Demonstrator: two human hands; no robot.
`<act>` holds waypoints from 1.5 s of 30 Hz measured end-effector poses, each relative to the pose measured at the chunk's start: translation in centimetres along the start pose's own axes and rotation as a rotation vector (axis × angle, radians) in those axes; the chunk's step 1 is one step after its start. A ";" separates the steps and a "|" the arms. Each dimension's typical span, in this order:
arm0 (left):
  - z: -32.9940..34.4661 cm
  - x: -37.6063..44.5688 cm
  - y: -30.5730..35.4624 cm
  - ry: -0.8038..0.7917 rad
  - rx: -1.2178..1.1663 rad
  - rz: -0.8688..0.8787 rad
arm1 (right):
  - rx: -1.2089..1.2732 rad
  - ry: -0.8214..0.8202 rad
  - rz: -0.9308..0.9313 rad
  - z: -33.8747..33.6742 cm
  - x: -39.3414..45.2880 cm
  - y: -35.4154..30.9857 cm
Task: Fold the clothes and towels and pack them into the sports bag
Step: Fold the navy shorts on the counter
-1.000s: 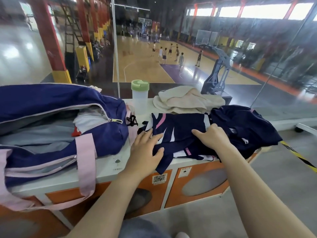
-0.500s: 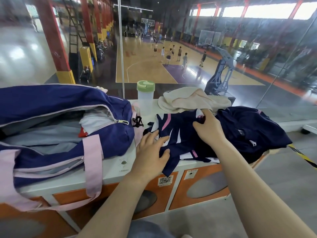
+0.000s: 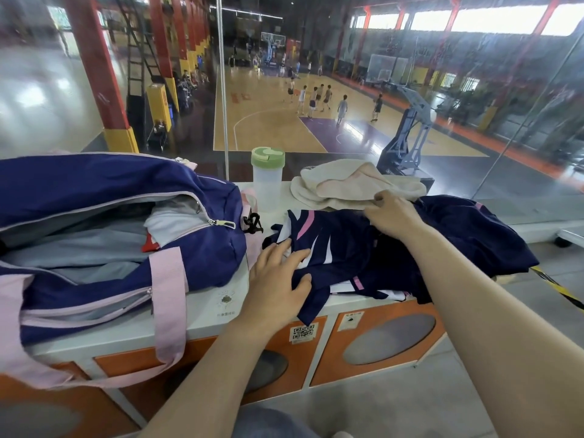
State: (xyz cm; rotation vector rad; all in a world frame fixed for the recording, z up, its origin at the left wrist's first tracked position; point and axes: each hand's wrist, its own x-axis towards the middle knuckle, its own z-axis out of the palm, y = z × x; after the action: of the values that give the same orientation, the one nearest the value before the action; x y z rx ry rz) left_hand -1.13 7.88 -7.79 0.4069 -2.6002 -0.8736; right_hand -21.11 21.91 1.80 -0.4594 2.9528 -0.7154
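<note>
QR code sticker (image 3: 302,332) on orange cabinet front (image 3: 319,349), below counter edge; code itself not decodable. Small white label (image 3: 350,321) on neighbouring orange panel (image 3: 388,343), print too small to read. Faint grey emblem with line of small characters (image 3: 226,303) on white counter top (image 3: 215,314), illegible. No brand legible elsewhere.

The sports bag (image 3: 104,197) is smooth cloth with a shiny metal zip pull (image 3: 221,223). The towel (image 3: 354,184) looks soft and fuzzy. The bottle (image 3: 267,181) is cloudy plastic.
</note>
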 end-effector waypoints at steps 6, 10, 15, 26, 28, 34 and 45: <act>0.0 0.1 0.2 0.005 0.010 0.000 | -0.182 -0.372 0.018 -1.4 0.3 -1.3; 0.1 0.1 0.3 -0.002 0.012 -0.002 | -0.109 -0.410 0.084 -1.6 1.0 0.0; 0.1 0.0 0.3 0.006 0.023 -0.002 | -0.139 -0.417 0.060 -2.0 1.8 0.7; -0.1 0.0 0.4 0.014 -0.027 -0.010 | -0.002 -0.289 -0.029 -4.8 0.7 -2.9; -0.2 -0.1 0.5 0.035 -0.098 -0.012 | 0.072 -0.354 -0.012 -4.8 0.0 -4.9; -0.7 0.6 0.4 0.157 -0.533 -0.215 | 0.292 -0.438 -0.072 -1.5 -2.5 -10.9; -0.5 0.7 -0.1 0.184 -0.533 -0.197 | 0.474 -0.530 0.025 2.1 -3.8 -11.8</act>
State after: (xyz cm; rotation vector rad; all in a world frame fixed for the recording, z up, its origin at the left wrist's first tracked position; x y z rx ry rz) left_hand -1.48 7.29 -7.32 0.5601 -2.0758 -1.4655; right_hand -14.00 12.22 5.34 -0.4748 2.2071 -1.0561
